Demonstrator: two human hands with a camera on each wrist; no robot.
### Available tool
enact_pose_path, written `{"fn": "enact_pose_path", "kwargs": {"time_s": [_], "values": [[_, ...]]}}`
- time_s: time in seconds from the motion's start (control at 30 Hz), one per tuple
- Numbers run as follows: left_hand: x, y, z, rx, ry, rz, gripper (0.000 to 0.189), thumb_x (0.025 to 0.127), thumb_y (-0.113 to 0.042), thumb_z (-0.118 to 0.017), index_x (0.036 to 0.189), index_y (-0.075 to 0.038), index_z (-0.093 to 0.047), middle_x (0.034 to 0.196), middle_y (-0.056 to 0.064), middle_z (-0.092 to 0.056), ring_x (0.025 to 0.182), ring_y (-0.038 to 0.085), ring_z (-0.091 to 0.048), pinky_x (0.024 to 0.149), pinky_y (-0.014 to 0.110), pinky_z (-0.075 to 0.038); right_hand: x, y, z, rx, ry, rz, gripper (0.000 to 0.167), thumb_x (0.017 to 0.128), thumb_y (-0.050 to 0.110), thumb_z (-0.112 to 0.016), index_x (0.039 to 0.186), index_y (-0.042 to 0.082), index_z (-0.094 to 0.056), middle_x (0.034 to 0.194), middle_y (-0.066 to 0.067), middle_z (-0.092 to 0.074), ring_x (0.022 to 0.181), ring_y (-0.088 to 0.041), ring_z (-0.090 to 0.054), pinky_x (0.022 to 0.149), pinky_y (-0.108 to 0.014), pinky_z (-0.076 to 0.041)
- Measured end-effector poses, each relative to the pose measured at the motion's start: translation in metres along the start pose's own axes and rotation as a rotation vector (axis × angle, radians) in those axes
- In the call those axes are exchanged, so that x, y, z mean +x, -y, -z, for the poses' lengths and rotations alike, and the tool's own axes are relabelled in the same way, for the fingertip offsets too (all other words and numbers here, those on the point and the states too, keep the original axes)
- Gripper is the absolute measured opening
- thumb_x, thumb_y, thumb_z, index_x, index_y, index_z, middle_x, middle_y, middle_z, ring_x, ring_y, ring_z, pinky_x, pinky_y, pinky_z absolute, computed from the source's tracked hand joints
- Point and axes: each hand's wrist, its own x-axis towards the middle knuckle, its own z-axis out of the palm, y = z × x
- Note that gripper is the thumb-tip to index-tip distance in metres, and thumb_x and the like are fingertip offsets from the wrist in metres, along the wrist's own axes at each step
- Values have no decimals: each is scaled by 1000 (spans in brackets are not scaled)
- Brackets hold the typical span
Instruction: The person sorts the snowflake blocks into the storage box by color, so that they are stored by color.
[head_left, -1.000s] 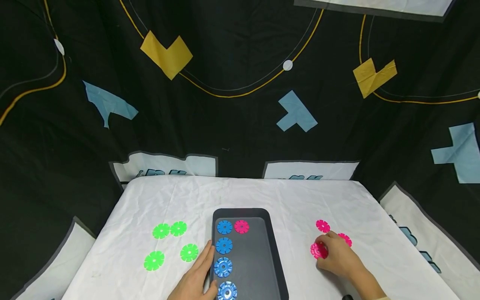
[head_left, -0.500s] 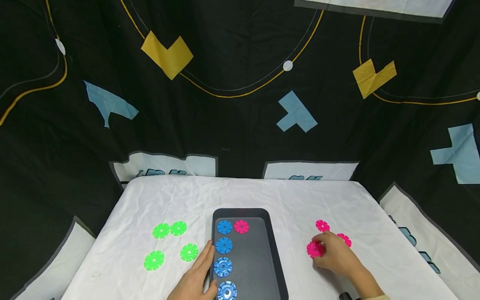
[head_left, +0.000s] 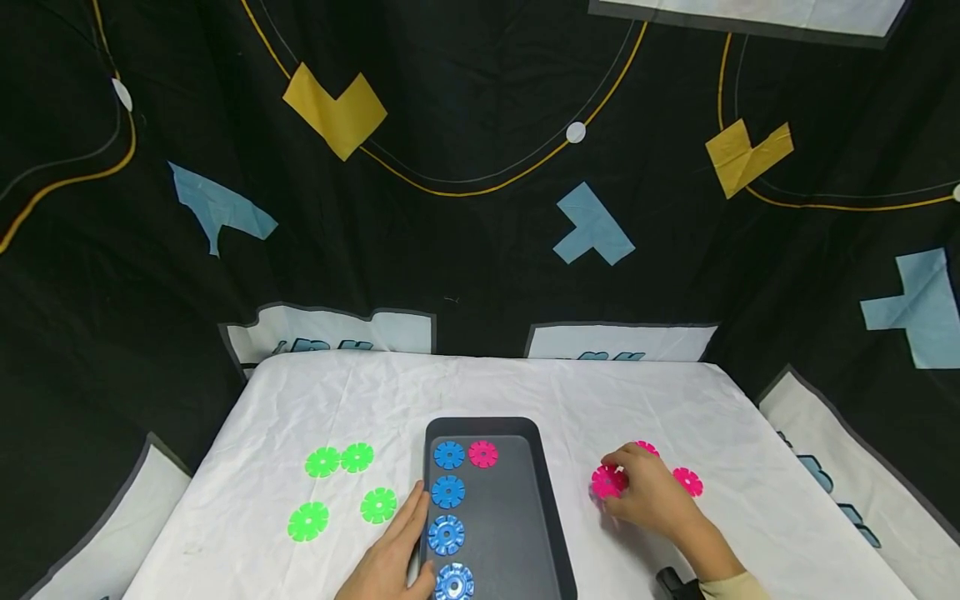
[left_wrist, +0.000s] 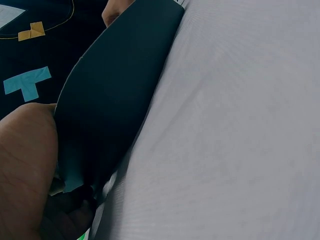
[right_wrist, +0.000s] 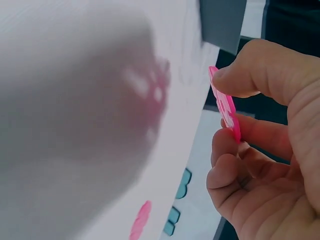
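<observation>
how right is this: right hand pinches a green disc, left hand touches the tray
The colour is wrong: in the head view the right hand pinches a pink disc, not green; the left hand touches the tray.

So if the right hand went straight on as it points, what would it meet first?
Probably the dark grey rectangular tray, its right side; depth is unclear, so the right hand might clear it.

Left hand [head_left: 386,554]: fingers [head_left: 405,519] are lying straight and close together, pointing forward; thumb is spreading apart. Shadow is possibly hiding some bend in the lower fingers [left_wrist: 75,216]. Right hand [head_left: 656,500]: thumb is pinching toward the fingertips; forearm [head_left: 708,552] is angling in from lower right.
</observation>
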Motion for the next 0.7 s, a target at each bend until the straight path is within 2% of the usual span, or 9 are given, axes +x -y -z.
{"fn": "enact_pose_path", "kwargs": {"time_s": [0.3, 0.53, 0.7], "values": [[0, 0, 0, 12, -7, -19, 81, 70, -12, -69, 142, 12, -40, 155, 18, -31, 134, 27, -41, 96, 39, -47, 10, 20, 8, 24, -30, 82, 45, 61, 16, -83, 104, 9, -70, 94, 7, -57, 76, -7, -52, 66, -24, -50], [0, 1, 0, 4, -2, -13, 81, 70, -12, -69, 142, 11, -39, 155, 18, -30, 134, 27, -41, 95, 39, -48, 21, 40, 12, 20, -73, 197, 43, 61, 15, -82, 101, 7, -70, 93, 6, -58, 73, -7, -52, 61, -22, -48], [0, -1, 1, 4, -4, -15, 81, 71, -12, -69, 142, 11, -40, 155, 18, -31, 134, 27, -41, 95, 39, -48, 30, 56, 12, 19, -66, 239, 43, 62, 16, -83, 103, 6, -70, 94, 5, -59, 72, -7, -53, 60, -21, -48]]}}
